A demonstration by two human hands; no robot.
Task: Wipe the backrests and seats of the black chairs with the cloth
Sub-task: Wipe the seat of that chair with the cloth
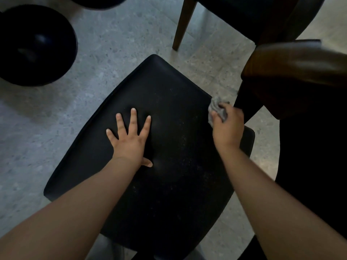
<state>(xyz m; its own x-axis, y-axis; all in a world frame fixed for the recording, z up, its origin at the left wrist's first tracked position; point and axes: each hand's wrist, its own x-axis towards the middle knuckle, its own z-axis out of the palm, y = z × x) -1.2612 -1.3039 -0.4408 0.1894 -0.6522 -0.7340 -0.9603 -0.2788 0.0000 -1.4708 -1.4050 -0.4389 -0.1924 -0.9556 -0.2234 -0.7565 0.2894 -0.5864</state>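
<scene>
A black padded chair seat (169,102) fills the middle of the head view, dusted with pale specks on its right half. My left hand (129,139) presses flat on the seat with fingers spread. My right hand (228,126) grips a crumpled grey cloth (217,109) at the seat's right edge. The hand looks blurred. Part of the cloth is hidden under my fingers.
A second chair with a brown wooden backrest (296,72) stands close on the right. Another dark chair with a wooden leg (183,25) is at the top. A round black base (35,45) sits on the grey speckled floor (112,44) at upper left.
</scene>
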